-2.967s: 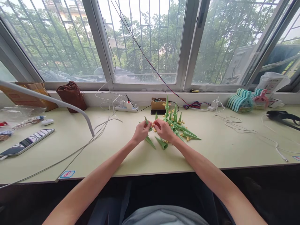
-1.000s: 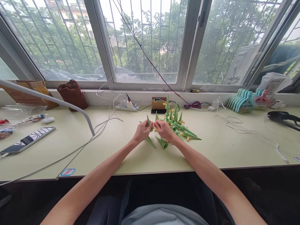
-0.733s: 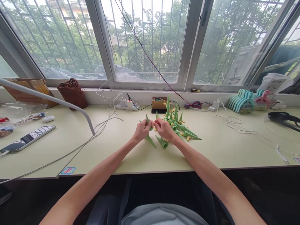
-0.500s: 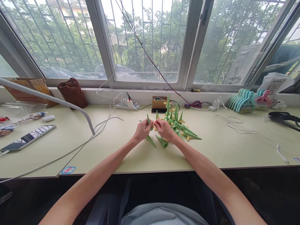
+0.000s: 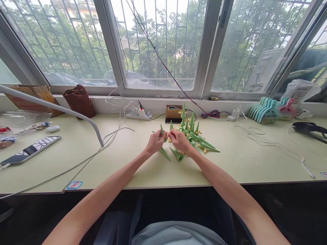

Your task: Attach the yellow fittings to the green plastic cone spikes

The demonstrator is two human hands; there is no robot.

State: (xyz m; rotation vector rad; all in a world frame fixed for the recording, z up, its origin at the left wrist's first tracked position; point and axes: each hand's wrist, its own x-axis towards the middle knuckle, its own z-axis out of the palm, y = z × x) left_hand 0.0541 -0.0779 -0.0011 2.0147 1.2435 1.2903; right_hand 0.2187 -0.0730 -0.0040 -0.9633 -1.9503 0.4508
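Observation:
My left hand is closed around a green plastic watering spike, whose pointed tip rises above the fingers. My right hand meets it, thumb and finger pinched on what looks like a small yellow valve, mostly covered by the fingertips. Below the left hand, another green spike lies on the table, pointing toward me. A hollow green cone rests on its side beneath the right hand, its open end facing me. Right behind the right hand is a pile of green spikes with yellow valves, some upright, some lying down.
Behind the pile stand a small cardboard box and a black phone-like slab. A power strip and white cables lie left of it. Teal hangers and black headphones sit at right, a phone at left.

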